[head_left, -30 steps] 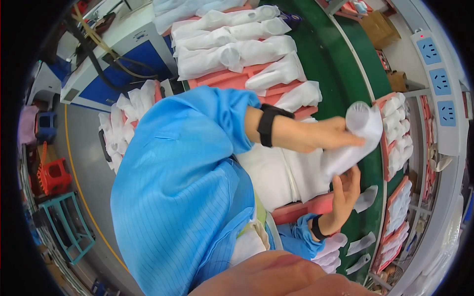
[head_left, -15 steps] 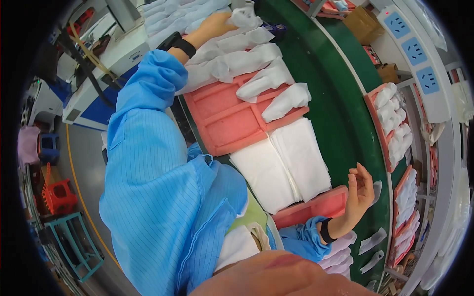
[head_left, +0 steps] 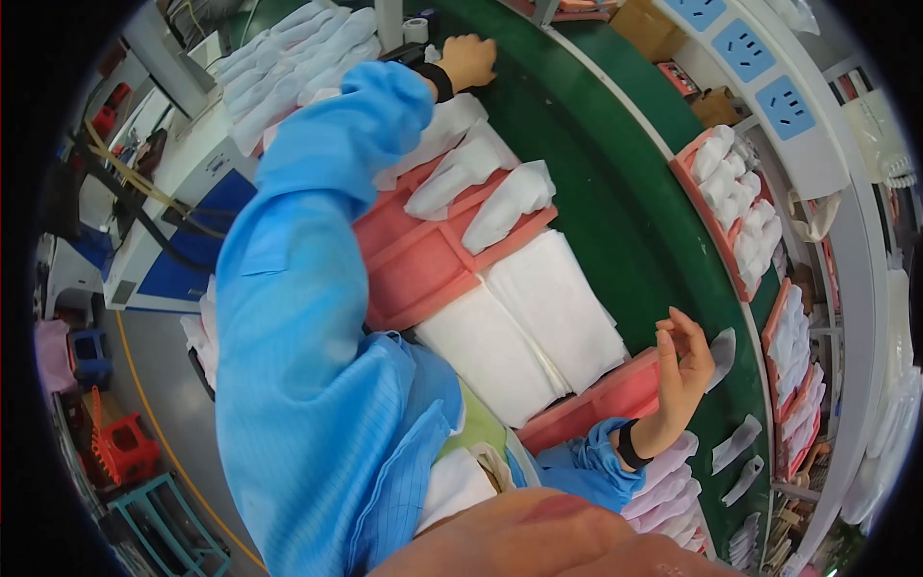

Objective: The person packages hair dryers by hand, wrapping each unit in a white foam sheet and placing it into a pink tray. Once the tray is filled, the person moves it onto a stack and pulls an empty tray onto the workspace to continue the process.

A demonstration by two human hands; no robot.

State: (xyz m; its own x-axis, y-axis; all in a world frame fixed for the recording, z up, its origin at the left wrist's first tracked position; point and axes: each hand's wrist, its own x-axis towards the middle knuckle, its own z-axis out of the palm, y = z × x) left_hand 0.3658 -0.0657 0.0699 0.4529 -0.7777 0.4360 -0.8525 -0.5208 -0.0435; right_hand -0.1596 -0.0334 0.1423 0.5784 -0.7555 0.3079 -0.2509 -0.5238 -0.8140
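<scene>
My left hand point(head_left: 469, 62) reaches across to the far end of the green bench, its fingers curled down; whatever lies under them is hidden. Just nearer, a row of white-wrapped bundles point(head_left: 455, 173) lies across a pink compartment tray point(head_left: 409, 274), whose near compartments are bare. My right hand point(head_left: 685, 375) is raised over the bench at the right, palm inward, fingers loosely bent and apart, holding nothing. Between the hands lie two stacks of white sheets point(head_left: 553, 303), side by side, partly over a second pink tray point(head_left: 596, 399).
More wrapped bundles point(head_left: 298, 62) fill the far left. A white roll point(head_left: 415, 31) stands beside a post near my left hand. Loose wrapping pieces point(head_left: 737, 444) lie at the bench's right. Beyond are filled pink trays point(head_left: 740, 216) and a socket strip point(head_left: 745, 53).
My left hand has left the white wrapped bundle it was touching and moved right, to the far bench surface. The view has shifted; my right hand stays raised and loosely bent.
</scene>
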